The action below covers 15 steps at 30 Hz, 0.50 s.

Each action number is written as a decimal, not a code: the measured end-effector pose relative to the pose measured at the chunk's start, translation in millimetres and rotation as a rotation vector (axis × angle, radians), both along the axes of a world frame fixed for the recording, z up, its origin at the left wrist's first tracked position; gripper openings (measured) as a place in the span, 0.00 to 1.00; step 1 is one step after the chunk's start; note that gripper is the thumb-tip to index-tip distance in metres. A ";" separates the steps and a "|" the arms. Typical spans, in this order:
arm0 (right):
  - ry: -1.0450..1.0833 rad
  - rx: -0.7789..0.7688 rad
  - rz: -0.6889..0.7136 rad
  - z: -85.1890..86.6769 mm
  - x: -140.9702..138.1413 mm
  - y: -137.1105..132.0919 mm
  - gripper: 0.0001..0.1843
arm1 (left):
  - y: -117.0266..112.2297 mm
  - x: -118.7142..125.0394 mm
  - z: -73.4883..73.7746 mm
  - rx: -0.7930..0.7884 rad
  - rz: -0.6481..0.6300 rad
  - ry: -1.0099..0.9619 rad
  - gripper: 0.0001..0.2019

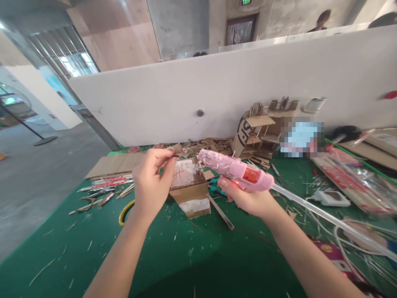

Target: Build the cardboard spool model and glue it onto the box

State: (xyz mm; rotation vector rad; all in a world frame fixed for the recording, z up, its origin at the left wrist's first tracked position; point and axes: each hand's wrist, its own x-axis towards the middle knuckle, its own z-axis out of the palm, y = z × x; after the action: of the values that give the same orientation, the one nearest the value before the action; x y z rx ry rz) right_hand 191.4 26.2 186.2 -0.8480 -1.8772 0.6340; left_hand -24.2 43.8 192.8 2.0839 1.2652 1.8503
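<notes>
My right hand [245, 196] grips a pink hot glue gun [235, 169] with a clear glue stick [310, 207] sticking out of its back. The nozzle points left at a small cardboard box with a clear plastic top [189, 188]. My left hand [153, 178] is closed in a pinch on a small cardboard piece [176, 149], held just above the box's left edge. Both hands hover over a green mat [173, 256].
A white partition wall [217, 91] runs behind the table. A cardboard model house [259, 130] and cardboard scraps [207, 145] sit at its foot. Metal tools [99, 194] lie at left, a white adapter [331, 198] with cables and plastic-wrapped packets [350, 174] at right. A person stands behind the wall.
</notes>
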 end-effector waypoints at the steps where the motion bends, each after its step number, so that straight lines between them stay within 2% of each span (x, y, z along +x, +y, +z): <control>1: -0.005 0.001 0.000 0.5 -0.5 -0.4 0.19 | -0.2 0.1 0.1 0.000 -0.002 0.001 0.07; 7: -0.012 -0.002 0.005 1.9 -3.0 -1.5 0.21 | -0.3 0.3 0.7 0.009 0.003 0.002 0.06; 15: 0.001 0.076 0.078 1.5 -4.8 -1.8 0.21 | -1.1 1.6 3.6 0.035 0.034 0.030 0.06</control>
State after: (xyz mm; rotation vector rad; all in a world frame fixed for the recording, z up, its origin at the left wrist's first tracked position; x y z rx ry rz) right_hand 186.6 24.4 187.8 -0.7282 -1.9288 0.6061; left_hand -22.6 42.7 196.4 2.1280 1.2920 1.8753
